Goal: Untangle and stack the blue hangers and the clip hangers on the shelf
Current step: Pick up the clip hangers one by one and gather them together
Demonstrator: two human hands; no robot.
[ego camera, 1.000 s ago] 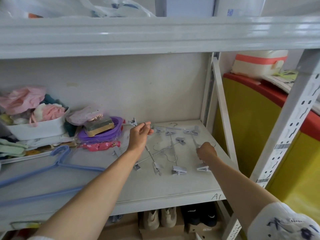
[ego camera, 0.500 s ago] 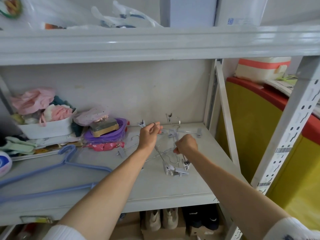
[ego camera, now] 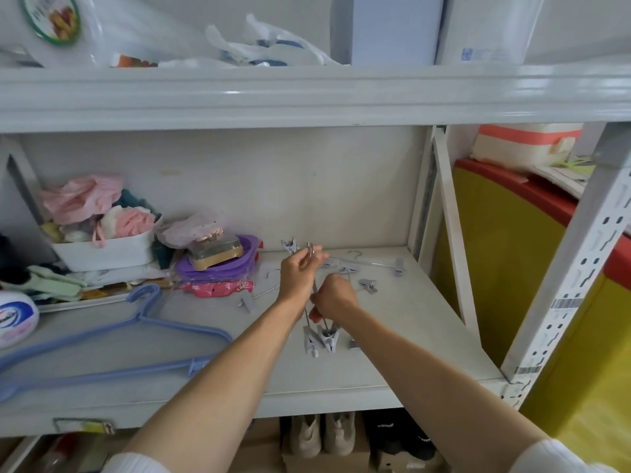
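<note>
- The left hand (ego camera: 297, 275) is pinching the upper end of a bundle of clip hangers (ego camera: 319, 331), fingers closed round the metal hooks up near the back wall.
- The right hand (ego camera: 333, 297) is sitting just below and beside it, curled into a fist and gripping the wire rods of that same bundle partway down.
- The bundle is hanging steeply between the two hands, its grey clips dangling at the bottom, right at the shelf (ego camera: 392, 336) surface.
- More clip hangers are lying loose: one (ego camera: 372, 264) stretched along the back to the right of the hands, a stray clip (ego camera: 368, 285) just right of the right hand, another hanger (ego camera: 254, 300) to the left of the left wrist.
- The blue hangers (ego camera: 112, 343) are lying flat on the left half of the shelf, well apart from both hands, hooks pointing toward the back.
- Open room is showing on the right: bare shelf running out to the diagonal brace (ego camera: 454, 240) and the front lip.
- The left side is looking crowded, with a purple tray (ego camera: 218, 268) and a white basket (ego camera: 106, 252) of cloth close behind the blue hangers.
- Both forearms are reaching in from the lower edge, converging over mid-shelf, left arm slightly further in.
</note>
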